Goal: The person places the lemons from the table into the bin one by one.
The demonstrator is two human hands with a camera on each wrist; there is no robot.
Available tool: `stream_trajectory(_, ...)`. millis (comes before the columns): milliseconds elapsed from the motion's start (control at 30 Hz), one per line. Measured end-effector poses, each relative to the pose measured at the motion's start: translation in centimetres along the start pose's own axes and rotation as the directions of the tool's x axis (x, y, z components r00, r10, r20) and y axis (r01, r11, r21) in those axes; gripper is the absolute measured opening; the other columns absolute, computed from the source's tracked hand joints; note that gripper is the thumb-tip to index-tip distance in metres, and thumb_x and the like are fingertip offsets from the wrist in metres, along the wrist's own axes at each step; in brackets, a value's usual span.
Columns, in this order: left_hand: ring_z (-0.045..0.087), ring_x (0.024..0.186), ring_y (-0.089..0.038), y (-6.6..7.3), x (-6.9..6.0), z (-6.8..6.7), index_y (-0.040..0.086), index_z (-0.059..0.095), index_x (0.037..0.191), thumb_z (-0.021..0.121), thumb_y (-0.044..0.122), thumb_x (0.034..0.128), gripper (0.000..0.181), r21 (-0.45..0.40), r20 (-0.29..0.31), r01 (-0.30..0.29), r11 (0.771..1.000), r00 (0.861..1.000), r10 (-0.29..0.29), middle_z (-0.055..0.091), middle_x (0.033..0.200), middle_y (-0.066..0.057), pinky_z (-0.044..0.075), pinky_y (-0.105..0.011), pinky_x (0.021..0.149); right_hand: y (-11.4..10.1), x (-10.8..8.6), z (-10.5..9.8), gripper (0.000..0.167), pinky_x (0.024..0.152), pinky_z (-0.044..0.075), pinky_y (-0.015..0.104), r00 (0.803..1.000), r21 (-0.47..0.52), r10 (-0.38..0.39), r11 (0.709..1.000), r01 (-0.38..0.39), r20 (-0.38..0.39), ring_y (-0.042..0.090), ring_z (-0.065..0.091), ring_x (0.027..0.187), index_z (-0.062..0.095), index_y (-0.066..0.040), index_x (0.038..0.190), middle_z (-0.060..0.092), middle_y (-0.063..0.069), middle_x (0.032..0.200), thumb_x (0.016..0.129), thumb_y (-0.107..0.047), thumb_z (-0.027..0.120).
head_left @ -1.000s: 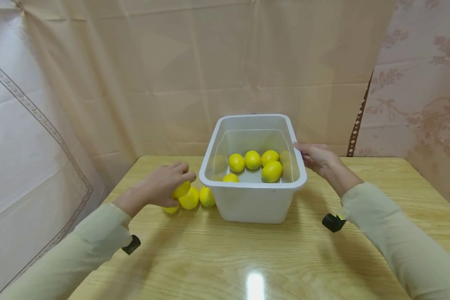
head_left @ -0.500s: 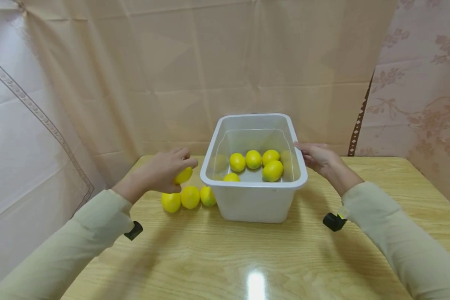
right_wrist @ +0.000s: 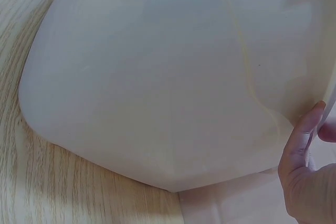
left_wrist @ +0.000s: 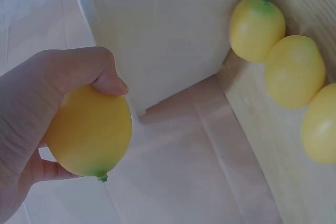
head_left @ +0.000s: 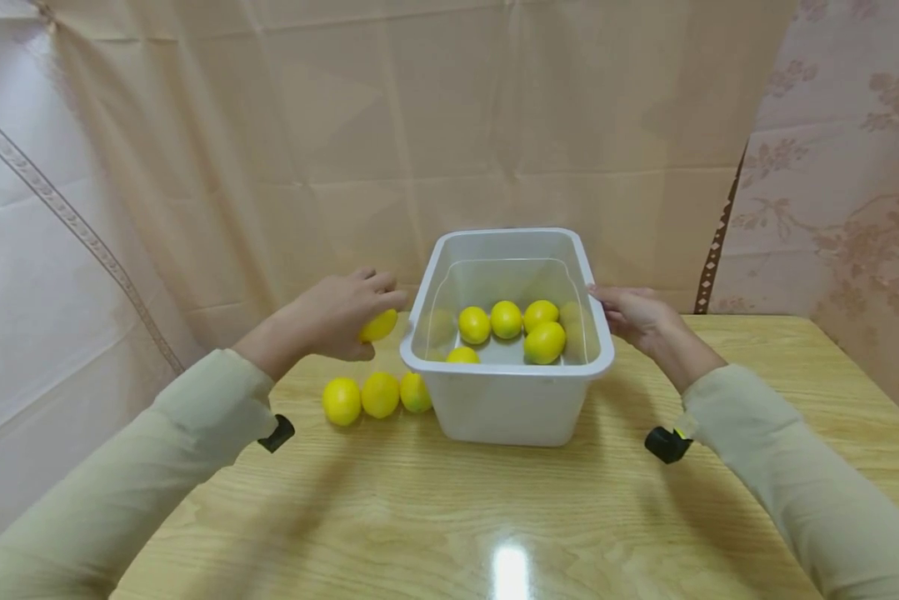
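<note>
My left hand (head_left: pixel 337 315) grips a yellow lemon (left_wrist: pixel 92 132) above the table, just left of a white plastic bin (head_left: pixel 505 408). In the left wrist view the thumb and fingers wrap the lemon, whose green tip points out. My right hand (head_left: pixel 636 318) holds the bin's right rim, with the fingers under the edge in the right wrist view (right_wrist: pixel 312 166). Inside the bin lie several lemons (head_left: pixel 545 342). Left of the bin, a row of 3 lemons (head_left: pixel 380 395) rests on the table, the rightmost partly hidden by the bin.
The wooden table (head_left: pixel 419 517) carries the bin near its back edge. A beige cloth (head_left: pixel 344 150) hangs behind it, with a patterned cloth (head_left: pixel 854 192) at the right and a white one (head_left: pixel 52 292) at the left.
My left hand has lifted the lemon from the row and moved it up and right toward the bin's left rim. The right hand stays on the rim.
</note>
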State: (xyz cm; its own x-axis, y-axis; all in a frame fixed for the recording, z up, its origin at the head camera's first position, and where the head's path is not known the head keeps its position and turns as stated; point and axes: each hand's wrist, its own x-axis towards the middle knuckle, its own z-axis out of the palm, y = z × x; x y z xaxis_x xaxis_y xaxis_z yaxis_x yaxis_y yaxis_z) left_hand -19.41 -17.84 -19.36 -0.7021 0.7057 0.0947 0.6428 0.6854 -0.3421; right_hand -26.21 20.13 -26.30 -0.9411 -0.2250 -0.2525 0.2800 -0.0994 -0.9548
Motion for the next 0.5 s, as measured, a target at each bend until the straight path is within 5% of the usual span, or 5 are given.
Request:
stream_trajectory(267,0.051,0.091,-0.027,-0.2,1.3,-1.0,0.021,0.056,0.113,0.082,0.022,0.0646,0.055,0.006,0.007,-0.004,1.0,1.0,0.004,0.053,0.099,-0.003,0.052,-0.037,0.065,-0.1,0.0,0.0,0.016,0.07,0.056,0.015,1.0,0.015,-0.003,1.0,0.003,0.012,0.001,0.065,0.071,0.063,-0.019,0.076,0.067,-0.01,0.073,0.092,-0.02,0.063)
stream_trajectory(500,0.051,0.092,-0.027,-0.3,2.4,-2.0,0.024,0.056,0.118,0.08,0.027,0.0661,0.057,-0.015,0.082,0.048,0.999,0.996,-0.046,0.054,0.1,-0.002,0.051,-0.037,0.065,-0.1,0.0,0.0,0.019,0.069,0.056,0.015,1.0,0.04,-0.005,0.999,0.004,0.02,0.001,0.065,0.07,0.064,-0.017,0.073,0.068,-0.01,0.071,0.092,-0.018,0.062)
